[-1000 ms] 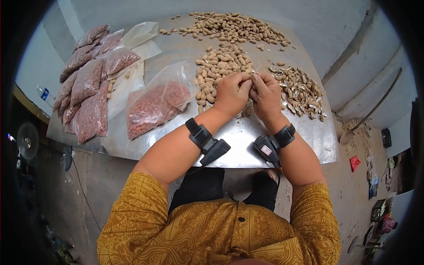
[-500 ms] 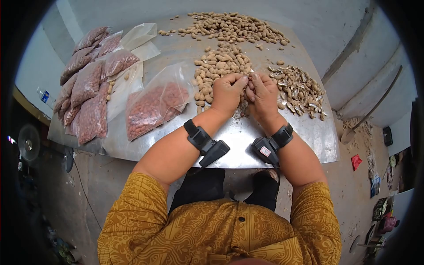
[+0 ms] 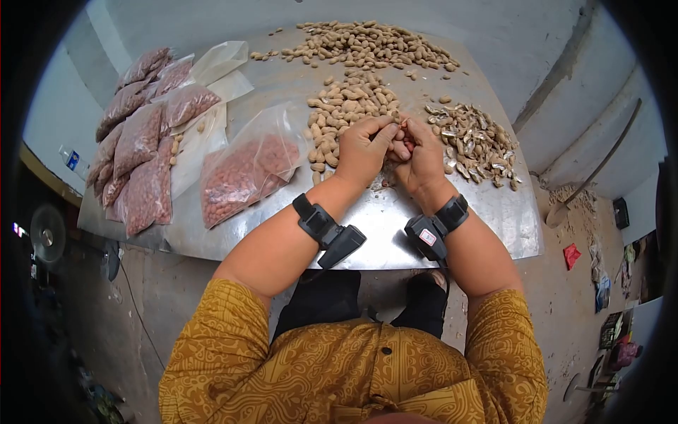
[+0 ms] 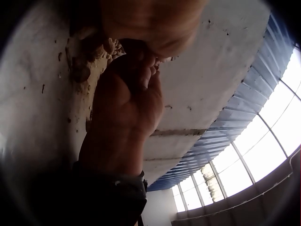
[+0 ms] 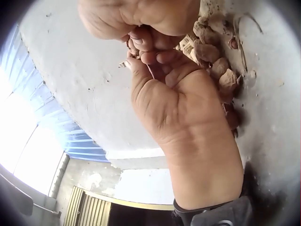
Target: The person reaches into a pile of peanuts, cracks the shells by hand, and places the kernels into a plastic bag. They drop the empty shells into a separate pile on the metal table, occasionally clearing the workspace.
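Note:
Both hands meet at the fingertips over the near edge of a pile of unshelled peanuts [image 3: 349, 106]. The left hand [image 3: 361, 152] pinches a peanut [image 5: 133, 49] between thumb and fingers, and the right hand's fingertips grip it from the other side. The right hand [image 3: 424, 159] also keeps reddish peanut kernels [image 3: 408, 145] in its curled fingers. The fingers hide much of the peanut. A heap of broken shells [image 3: 480, 145] lies just right of the right hand. Left of the left hand sits a clear bag of red kernels [image 3: 247, 173].
A larger heap of unshelled peanuts [image 3: 381, 46] spreads along the far side of the metal table [image 3: 487, 237]. Several filled kernel bags [image 3: 138, 138] are stacked at the left, beside flat plastic bags [image 3: 219, 60]. A wall [image 3: 494, 28] stands behind the table.
Both hands have shifted slightly left. The right hand has turned so that its curled fingers and the reddish kernels in them show more clearly.

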`<action>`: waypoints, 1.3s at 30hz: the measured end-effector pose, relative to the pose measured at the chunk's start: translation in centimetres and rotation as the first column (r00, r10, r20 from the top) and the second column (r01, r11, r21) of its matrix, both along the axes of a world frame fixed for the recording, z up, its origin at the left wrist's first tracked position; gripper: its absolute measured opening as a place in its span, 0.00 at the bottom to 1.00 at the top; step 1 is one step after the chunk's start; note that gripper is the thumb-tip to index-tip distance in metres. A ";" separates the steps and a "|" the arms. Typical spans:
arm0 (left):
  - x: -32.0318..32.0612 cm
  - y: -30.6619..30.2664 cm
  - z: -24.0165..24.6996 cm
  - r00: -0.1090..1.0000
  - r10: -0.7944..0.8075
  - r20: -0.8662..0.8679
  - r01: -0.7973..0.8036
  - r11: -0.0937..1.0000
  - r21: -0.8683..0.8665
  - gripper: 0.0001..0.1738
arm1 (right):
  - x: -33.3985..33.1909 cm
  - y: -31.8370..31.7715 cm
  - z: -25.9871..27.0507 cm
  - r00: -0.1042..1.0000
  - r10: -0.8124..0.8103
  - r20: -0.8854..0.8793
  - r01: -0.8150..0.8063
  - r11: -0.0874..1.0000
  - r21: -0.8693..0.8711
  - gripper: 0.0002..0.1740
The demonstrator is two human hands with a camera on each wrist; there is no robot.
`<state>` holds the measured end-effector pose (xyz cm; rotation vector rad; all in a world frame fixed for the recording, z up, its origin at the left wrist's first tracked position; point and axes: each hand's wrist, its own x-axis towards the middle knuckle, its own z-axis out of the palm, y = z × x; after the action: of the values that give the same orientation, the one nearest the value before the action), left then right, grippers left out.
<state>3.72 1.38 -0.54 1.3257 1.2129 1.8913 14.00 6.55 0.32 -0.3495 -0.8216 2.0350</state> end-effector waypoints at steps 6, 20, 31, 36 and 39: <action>-0.5 -0.2 0.5 0.867 0.218 -0.449 -0.142 0.970 0.196 0.12 | 0.2 1.2 -1.4 0.975 0.178 -0.129 -0.184 0.982 -0.036 0.14; -0.7 0.6 -0.4 0.950 0.040 -0.310 -0.001 0.992 0.127 0.11 | 0.6 1.5 -0.8 0.986 0.051 -0.160 -0.073 0.989 -0.132 0.07; -0.6 0.9 -0.8 0.999 -0.036 -0.010 0.036 0.999 -0.029 0.13 | 0.4 1.3 -0.7 0.998 0.035 -0.051 -0.035 0.999 -0.002 0.04; -1.0 0.7 -0.7 1.000 -0.007 -0.014 0.005 0.989 -0.148 0.15 | 0.9 0.8 0.5 0.995 0.031 0.092 -0.046 0.984 0.173 0.07; -1.2 0.9 -0.9 0.920 0.175 -0.352 -0.177 0.984 0.026 0.12 | 1.0 0.6 1.0 0.972 -0.025 0.232 -0.036 0.967 0.253 0.09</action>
<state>2.55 2.26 -1.44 1.6528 1.5609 1.8142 14.95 7.16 1.34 -0.4455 -1.2175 1.8854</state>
